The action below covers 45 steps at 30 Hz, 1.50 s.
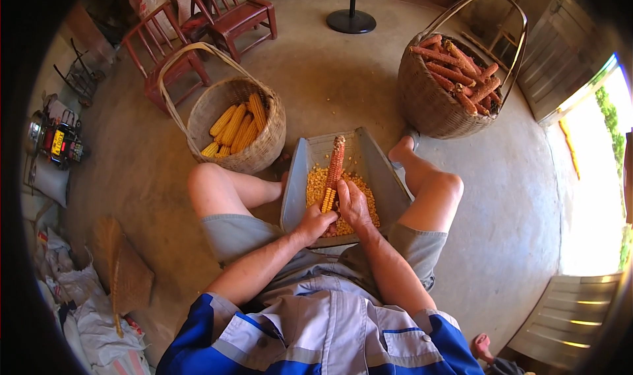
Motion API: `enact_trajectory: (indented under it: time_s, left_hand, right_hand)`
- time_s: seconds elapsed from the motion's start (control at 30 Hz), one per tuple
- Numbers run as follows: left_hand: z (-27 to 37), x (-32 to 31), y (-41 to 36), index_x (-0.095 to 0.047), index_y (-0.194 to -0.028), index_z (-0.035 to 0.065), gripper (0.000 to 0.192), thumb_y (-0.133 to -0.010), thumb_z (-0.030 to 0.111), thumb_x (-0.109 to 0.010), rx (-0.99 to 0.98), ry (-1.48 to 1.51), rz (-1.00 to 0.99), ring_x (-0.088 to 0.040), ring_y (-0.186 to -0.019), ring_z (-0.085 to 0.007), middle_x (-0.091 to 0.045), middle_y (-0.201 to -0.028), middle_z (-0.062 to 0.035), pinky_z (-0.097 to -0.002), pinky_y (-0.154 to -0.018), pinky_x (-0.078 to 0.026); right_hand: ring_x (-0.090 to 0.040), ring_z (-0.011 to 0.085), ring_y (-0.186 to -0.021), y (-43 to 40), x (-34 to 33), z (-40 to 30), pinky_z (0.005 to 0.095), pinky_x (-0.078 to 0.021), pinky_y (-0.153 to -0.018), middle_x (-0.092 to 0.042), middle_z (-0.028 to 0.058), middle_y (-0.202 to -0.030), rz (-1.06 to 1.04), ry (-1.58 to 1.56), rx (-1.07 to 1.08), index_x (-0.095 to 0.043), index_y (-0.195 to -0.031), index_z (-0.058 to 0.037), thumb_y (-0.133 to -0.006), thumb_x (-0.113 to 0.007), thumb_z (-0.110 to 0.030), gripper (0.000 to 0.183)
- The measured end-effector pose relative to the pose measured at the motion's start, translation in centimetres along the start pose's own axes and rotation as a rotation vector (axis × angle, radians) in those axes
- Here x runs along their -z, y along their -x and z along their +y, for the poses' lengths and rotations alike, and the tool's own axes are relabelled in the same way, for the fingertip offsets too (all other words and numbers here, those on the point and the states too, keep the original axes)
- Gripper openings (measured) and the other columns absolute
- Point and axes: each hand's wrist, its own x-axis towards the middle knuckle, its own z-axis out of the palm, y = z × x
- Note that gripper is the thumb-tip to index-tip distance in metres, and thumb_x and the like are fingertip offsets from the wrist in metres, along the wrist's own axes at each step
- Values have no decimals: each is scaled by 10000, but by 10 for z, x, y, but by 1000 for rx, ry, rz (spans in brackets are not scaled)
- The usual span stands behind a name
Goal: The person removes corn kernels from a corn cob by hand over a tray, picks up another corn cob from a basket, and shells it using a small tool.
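Observation:
My left hand (316, 222) grips the lower end of a partly shelled corn cob (335, 164), held upright over a metal scoop-shaped pan (293, 187) between my legs. The cob is bare and reddish along most of its length, with yellow kernels left near the base. My right hand (352, 202) presses against the cob's right side, its fingers curled; whether it also grips the cob is hard to tell. Loose yellow kernels (316, 183) lie in the pan. Beyond my left knee, a wicker basket (269, 145) holds several unshelled ears of corn (237, 127).
A second wicker basket (420, 98), heaped with bare cobs (460, 73), stands beyond my right foot. Red wooden chairs (242, 16) and a black round stand base (351, 22) are farther off. Sacks (94, 315) lie at lower left. Another person's foot (480, 346) shows at lower right.

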Motion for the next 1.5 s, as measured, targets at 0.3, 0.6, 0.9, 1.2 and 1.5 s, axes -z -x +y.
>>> enact_trajectory:
  time_s: [0.3,0.6,0.9,1.2,1.5]
  left_hand:
    - [-18,13,-16,-556,-1085,-6,350,-836,222,-649,-184,-447,237,-630,-798,-246,-646,-889,-135,-344,-705,-492]
    - [-5,4,-4,-542,-1123,-5,440,-797,249,-695,-347,-570,121,-642,-872,-277,-653,-928,-170,-369,-765,-505]
    - [7,8,7,-513,-1012,72,186,-840,92,-583,93,112,-162,-512,-529,-125,-530,-687,-39,-275,-450,-409]
    - [18,0,-1,-504,-1131,60,324,-850,156,-632,117,-65,116,-562,-626,-140,-576,-819,-63,-281,-520,-451]
    - [-8,2,-8,-477,-1178,17,454,-794,128,-693,-331,-552,92,-571,-1029,-232,-596,-1065,-129,-356,-880,-459]
  right_hand:
    - [-612,387,-704,5,3,-20,432,-497,-675,-630,213,-757,-35,95,-67,-605,-906,53,-921,-609,-375,428]
    - [-637,441,-681,4,4,-8,508,-504,-615,-634,268,-710,-94,367,-39,-624,-792,3,-908,-560,-470,492]
    - [-597,430,-694,1,13,-1,490,-469,-602,-600,237,-807,-210,158,117,-585,-931,-4,-980,-477,-249,273]
    - [-623,324,-771,4,7,-13,400,-496,-715,-633,219,-825,93,-33,4,-593,-941,47,-923,-611,-398,445]
    - [-644,429,-763,8,0,-14,503,-502,-658,-628,268,-721,-167,468,-161,-632,-860,-1,-890,-575,-482,486]
